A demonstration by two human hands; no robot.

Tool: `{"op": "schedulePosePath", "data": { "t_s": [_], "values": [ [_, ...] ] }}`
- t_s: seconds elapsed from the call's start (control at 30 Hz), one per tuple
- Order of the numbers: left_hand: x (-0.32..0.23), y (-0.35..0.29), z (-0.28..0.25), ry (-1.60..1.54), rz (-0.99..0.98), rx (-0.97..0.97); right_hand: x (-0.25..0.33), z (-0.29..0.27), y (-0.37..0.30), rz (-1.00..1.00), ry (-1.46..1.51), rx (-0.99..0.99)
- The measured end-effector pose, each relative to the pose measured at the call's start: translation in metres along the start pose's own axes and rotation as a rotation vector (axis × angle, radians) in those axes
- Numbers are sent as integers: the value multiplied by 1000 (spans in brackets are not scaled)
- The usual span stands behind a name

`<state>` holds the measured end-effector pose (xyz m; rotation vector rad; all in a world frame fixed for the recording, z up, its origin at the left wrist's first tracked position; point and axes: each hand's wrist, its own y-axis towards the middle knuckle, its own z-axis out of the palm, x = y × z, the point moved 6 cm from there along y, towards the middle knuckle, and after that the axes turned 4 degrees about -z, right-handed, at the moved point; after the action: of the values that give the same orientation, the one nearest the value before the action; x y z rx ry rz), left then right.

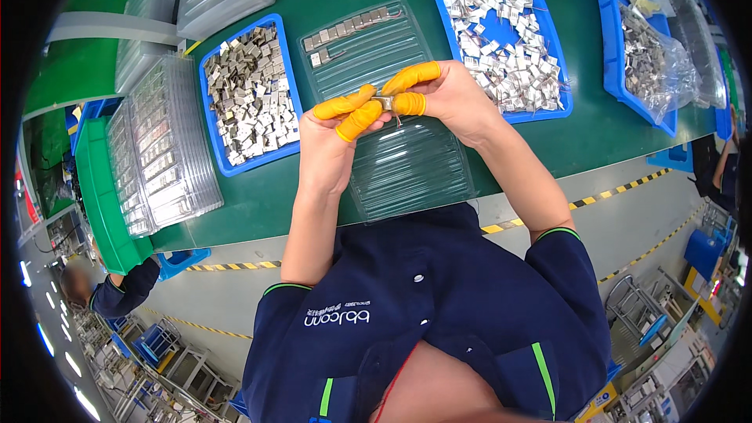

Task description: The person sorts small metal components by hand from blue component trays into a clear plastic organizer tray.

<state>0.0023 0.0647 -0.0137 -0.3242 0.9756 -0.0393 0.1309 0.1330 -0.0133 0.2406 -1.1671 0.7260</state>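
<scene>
Navy shirt (439,282) at six o'clock; at twelve I watch left hand (333,121) and right hand (450,94) pinch a metal part (384,102); the tray (384,52) beyond seems early, scarcely two rows; loose parts (254,86) remain at ten.

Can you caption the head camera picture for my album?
Left hand and right hand, in yellow finger covers, hold a small silvery part over a clear tray.

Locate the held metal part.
Head view, upper middle: the metal part is pinched between the left hand and right hand, over the clear tray.
</scene>
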Motion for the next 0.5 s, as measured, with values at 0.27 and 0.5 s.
{"op": "schedulePosePath", "data": {
  "t_s": [0.27, 0.5],
  "values": [
    [-5, 1, -3, 196, 98, -162, 5, 5, -2, -286, -156, -88],
    [-13, 5, -15, 539, 36, -76, 34, 25, -14, -632, -878, -173]
  ]
}}
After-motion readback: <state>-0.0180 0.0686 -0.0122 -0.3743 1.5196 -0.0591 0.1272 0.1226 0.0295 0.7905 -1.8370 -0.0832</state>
